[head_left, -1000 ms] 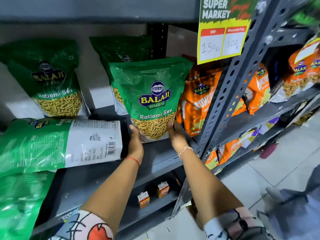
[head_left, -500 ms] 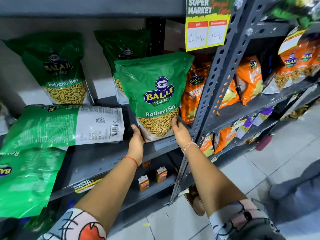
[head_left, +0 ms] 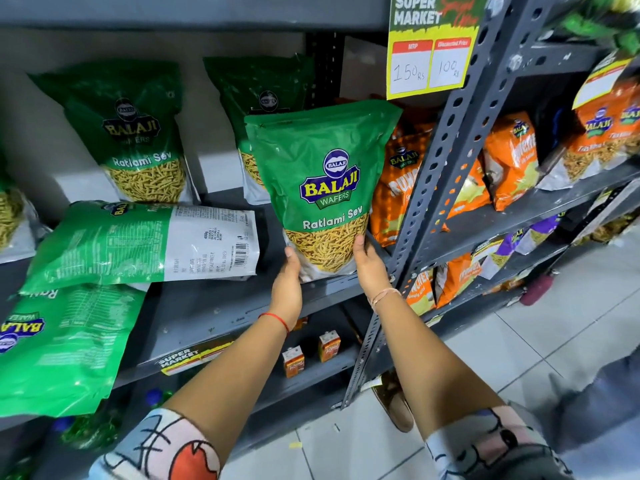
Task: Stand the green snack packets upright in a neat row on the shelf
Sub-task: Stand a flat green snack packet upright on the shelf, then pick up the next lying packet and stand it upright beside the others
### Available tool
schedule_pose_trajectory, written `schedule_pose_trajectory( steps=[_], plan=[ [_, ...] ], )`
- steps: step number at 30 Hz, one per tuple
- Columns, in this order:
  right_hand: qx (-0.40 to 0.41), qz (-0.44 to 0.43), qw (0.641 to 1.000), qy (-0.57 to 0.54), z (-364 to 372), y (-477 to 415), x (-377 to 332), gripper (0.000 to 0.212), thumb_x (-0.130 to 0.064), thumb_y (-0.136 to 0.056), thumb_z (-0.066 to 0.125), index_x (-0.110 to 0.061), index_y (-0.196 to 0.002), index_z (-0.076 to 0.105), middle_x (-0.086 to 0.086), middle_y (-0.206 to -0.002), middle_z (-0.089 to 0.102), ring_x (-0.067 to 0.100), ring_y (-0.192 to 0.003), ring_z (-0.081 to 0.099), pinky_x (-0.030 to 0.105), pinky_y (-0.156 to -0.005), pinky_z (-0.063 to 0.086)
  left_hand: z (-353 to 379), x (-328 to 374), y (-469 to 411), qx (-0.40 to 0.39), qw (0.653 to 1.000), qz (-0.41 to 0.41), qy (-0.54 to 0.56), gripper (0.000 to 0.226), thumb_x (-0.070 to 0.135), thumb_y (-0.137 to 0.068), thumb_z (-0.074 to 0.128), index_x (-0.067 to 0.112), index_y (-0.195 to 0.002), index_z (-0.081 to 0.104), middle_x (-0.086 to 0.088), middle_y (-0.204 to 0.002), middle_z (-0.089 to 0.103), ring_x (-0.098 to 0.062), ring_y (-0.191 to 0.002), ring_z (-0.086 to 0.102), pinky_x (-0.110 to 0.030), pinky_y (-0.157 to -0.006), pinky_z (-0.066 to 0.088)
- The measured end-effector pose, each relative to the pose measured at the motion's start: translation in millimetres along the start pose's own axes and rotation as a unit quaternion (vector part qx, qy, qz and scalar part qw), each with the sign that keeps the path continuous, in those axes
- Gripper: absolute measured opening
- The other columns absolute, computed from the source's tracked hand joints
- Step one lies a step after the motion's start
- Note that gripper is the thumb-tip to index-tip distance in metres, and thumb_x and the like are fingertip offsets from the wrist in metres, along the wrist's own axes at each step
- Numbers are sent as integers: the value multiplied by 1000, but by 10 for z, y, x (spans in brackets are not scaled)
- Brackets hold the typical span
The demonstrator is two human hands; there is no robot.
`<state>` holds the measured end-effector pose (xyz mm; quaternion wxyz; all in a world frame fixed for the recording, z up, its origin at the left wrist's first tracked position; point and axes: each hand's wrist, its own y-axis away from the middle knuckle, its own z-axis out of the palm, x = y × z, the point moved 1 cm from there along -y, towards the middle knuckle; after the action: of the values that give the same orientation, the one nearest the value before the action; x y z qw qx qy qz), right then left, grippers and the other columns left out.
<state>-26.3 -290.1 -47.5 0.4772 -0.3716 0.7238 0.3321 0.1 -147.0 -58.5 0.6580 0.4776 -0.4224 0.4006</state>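
A: Front green packet (head_left: 323, 188) sits upright at the near edge of the shelf (head_left: 207, 306), right end, tight against the orange packets (head_left: 398, 188). Left hand (head_left: 287, 289) and right hand (head_left: 370, 268) are cupped on its two bottom corners, fingers partly curled around the base, nothing else in either.

B: How's it going to handle?

A: Soft pouch, loose sev settled in the lower half, so probably bottom-heavy with a floppy top. Film looks glossy, likely slick. Contents are brittle (squeezing would crush them).

B: So grip low?

A: I'd say yes: the bottom gusset, both corners, as now. That's where the weight is, and it squares the base so it stands. Pinching the top seal would probably let it swing.

B: What's left?

A: Two green packets (head_left: 138, 133) upright at the far wall. One lying flat (head_left: 145, 244) mid-left, another flat one (head_left: 62, 344) overhanging the near-left edge. Those need the same low two-corner hold.
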Motion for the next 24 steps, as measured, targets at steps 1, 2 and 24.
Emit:
schedule_pose_trajectory(
  steps=[1, 2, 24],
  plan=[
    [9, -10, 1000, 1, 14, 58, 9, 59, -51, -91, 24, -16, -139, 27, 12, -144, 39, 31, -131, 36, 42, -109, 26, 2, -13, 55, -10, 1000, 12, 16, 110, 92, -46, 35, 25, -133, 39, 0, -146, 40, -16, -134, 35, -42, -117, 21],
    [22, -28, 999, 2, 44, 144, 30, 59, -49, -91, 26, -17, -140, 23, 10, -147, 36, 28, -134, 33, 40, -111, 25, -15, 1, 172, 3, 1000, 8, 24, 104, 88, -54, 36, 23, -135, 38, 0, -146, 39, -15, -134, 35, -41, -117, 21],
    [-262, -165, 895, 322, 1837, -134, -1691, 39, -29, -92, 37, -10, -125, 48, 15, -137, 47, 30, -121, 47, 26, -92, 38, -1092, 465, 90, 228, 950, 11, 211, 36, 27, -77, 67, 6, -106, 62, -14, -128, 59, -24, -108, 58, -33, -92, 44]
  ],
)
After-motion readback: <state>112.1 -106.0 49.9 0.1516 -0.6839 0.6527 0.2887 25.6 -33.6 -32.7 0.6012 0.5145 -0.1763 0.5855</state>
